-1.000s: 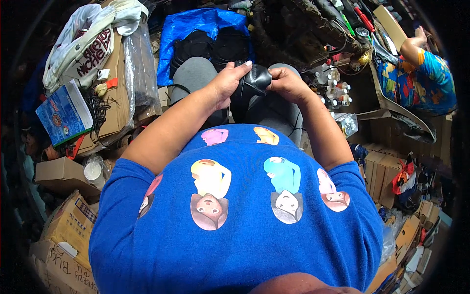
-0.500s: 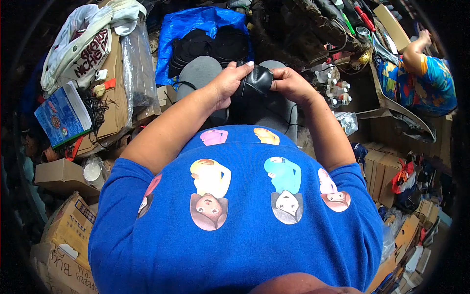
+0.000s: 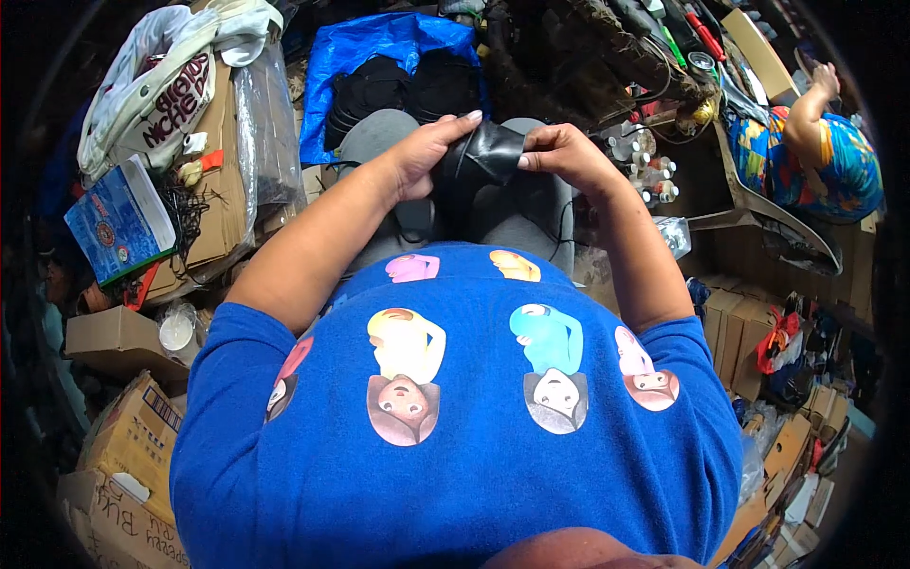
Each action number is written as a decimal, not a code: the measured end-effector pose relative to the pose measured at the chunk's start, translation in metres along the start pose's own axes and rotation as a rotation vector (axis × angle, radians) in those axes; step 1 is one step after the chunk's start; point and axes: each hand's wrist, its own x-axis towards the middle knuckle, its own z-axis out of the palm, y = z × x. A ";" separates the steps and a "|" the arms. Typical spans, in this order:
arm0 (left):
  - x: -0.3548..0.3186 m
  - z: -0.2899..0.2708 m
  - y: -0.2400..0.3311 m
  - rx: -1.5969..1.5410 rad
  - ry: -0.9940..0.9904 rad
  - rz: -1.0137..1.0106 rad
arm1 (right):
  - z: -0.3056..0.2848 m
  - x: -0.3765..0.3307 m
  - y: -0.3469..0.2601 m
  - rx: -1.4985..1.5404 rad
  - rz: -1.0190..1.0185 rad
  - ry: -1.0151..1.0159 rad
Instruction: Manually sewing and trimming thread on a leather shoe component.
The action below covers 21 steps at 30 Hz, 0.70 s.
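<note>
A shiny black leather-like piece (image 3: 495, 152) is stretched between my two hands above my lap. My left hand (image 3: 427, 156) grips its left side, with the thumb laid along the top edge. On the other side, my right hand (image 3: 561, 154) pinches the right edge between thumb and fingers. The fingers of my left hand under the piece are partly hidden. More black material (image 3: 414, 220) lies on my grey-clad thighs below the hands. Just beyond my knees, stacks of black flat pieces (image 3: 379, 87) rest on a blue plastic sheet (image 3: 327, 57).
At the left are a white cloth bag (image 3: 171, 104), a blue book (image 3: 118, 223), flattened cardboard (image 3: 223, 232) and boxes (image 3: 123, 341). Small bottles (image 3: 654, 175) stand to the right, near a wooden tray edge (image 3: 787, 228). Another person in a colourful shirt (image 3: 844, 166) sits at the far right.
The black piece has been spread wider and lowered slightly, with my left hand shifting a little left. The other person's arm at the far right has moved slightly.
</note>
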 end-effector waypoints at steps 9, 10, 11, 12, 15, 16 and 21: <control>0.007 0.000 -0.010 -0.016 0.117 0.087 | 0.025 0.016 0.004 0.001 -0.103 0.014; 0.008 -0.001 -0.009 -0.026 0.065 0.079 | 0.023 0.018 0.005 -0.018 -0.089 0.006; 0.008 0.000 -0.011 -0.044 0.115 0.068 | 0.020 0.015 0.004 -0.019 -0.091 0.011; 0.007 -0.003 -0.010 -0.043 0.120 0.073 | 0.018 0.012 -0.003 -0.140 -0.055 0.025; 0.005 -0.008 -0.009 -0.105 0.049 0.038 | 0.018 -0.002 -0.021 -0.474 -0.217 0.245; 0.005 -0.007 -0.009 -0.134 0.028 0.027 | 0.020 -0.008 -0.026 -0.687 -0.416 0.448; 0.014 -0.005 -0.013 -0.177 0.011 0.032 | 0.060 -0.015 -0.047 -1.017 -0.727 0.519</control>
